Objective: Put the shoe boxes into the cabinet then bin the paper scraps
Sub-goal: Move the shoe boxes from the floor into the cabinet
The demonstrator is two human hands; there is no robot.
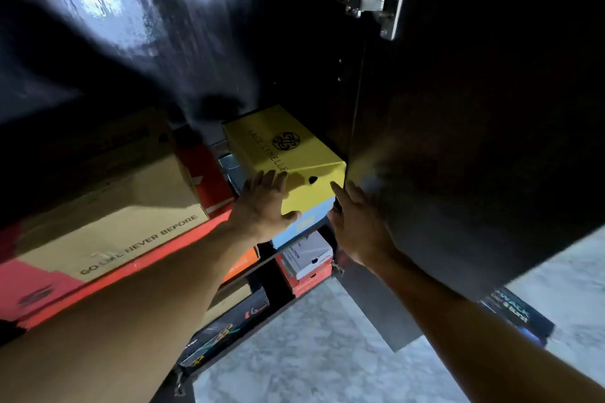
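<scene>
A yellow shoe box (284, 147) with a black emblem lies on top of a light blue box (304, 222) on a shelf of the dark cabinet (294, 26). My left hand (262, 203) lies flat on the yellow box's near left corner, fingers straight and thumb along the front face. My right hand (357, 222) is at the box's near right corner, fingers extended toward it; whether they touch is unclear. No paper scraps are in view.
A tan box (131, 206) on a red box (42, 285) fills the shelf's left. Lower shelves hold a white and red box (307, 262) and dark boxes (229, 327). The open cabinet door (474, 157) stands right, a dark box (517, 314) behind it on the pale floor (327, 353).
</scene>
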